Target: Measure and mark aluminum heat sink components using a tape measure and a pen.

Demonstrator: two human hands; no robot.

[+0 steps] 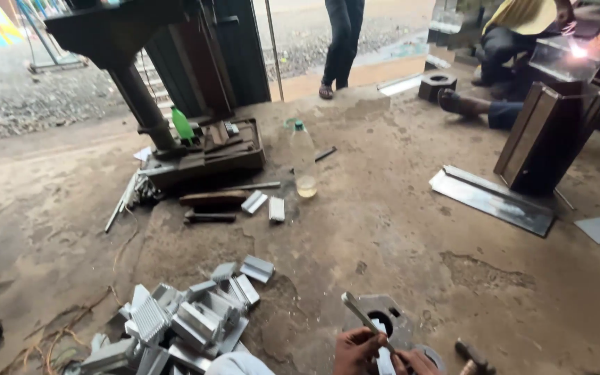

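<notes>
Now | left hand (357,351) fingers closed around metal strip (364,318) | right hand (417,362) fingers pinch its lower end

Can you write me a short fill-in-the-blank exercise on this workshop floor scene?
1. Both hands, left hand and right hand, hold a thin metal ____.
2. The pile of pale aluminium offcuts lies to the person's ____.
3. The clear plastic bottle stands ____ on the floor.
4. The small bottle on the drill stand's base is ____.

Missing words: strip; left; upright; green

Stained, cracked concrete floor (397,229), dark doorway panels (237,48), daylit gravel yard (29,90) beyond.
</notes>
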